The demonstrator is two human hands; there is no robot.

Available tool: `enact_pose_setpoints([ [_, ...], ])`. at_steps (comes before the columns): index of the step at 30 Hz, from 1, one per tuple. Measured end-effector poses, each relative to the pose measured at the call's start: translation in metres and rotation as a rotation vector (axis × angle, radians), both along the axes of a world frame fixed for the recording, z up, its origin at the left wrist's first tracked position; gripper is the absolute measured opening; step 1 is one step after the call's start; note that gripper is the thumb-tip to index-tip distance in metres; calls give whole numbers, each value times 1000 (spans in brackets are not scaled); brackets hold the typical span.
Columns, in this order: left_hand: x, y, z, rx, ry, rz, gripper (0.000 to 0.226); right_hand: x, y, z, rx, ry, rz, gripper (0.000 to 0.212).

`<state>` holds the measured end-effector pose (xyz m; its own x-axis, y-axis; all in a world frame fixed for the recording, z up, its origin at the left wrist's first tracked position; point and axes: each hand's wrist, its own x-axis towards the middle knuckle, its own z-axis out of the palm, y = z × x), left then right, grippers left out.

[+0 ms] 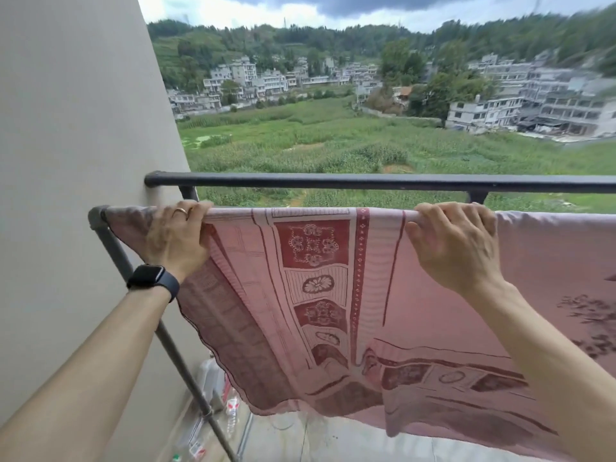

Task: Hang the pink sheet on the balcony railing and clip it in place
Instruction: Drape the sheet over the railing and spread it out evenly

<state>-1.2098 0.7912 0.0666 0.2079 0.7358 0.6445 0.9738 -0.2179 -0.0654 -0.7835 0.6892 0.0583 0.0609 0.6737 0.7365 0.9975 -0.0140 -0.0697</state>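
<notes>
Pink sheet (333, 295): thin cloth, dark-red floral panels, scalloped left hem close to the beige wall (66, 128). It is draped over a grey tubular bar (96, 216) mid-frame, long axis left to right, with a narrow gap to the black balcony railing (333, 181) behind. Left grip (176, 235) and right grip (456, 245) are well apart, each curled over the covered bar, clasping the sheet.

A plain beige wall (66, 128) is recorded at the left, with blurred plastic bottles (232, 411) noted on the floor near its foot. Far off, a green field (333, 141) is observed, bordered by grey buildings (500, 108) and wooded hills (300, 38) under dark cloud (366, 3).
</notes>
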Motion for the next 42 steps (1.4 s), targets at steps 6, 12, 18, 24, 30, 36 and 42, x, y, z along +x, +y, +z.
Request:
enact_pose_setpoints([
  [6, 88, -18, -20, 10, 17, -250, 70, -43, 22, 7, -75, 55, -9, 56],
  [12, 71, -29, -64, 61, 15, -186, 78, -55, 9, -42, 329, 128, 178, 34],
  [18, 69, -33, -53, 178, 11, -187, 67, -37, -15, -62, 362, -115, 149, 22],
  [24, 103, -11, -24, 91, 15, -229, 65, -36, 16, 4, 24, -22, -9, 52],
  [30, 106, -16, -51, 123, -110, -212, 67, -43, 13, -28, 140, -24, 15, 43],
  [36, 74, -38, -70, 119, -203, -256, 72, -83, 14, -24, 148, 5, 177, 56],
  [42, -22, -25, -64, 115, -1296, 92, 57, -211, 46, 13, 15, -38, 507, 47],
])
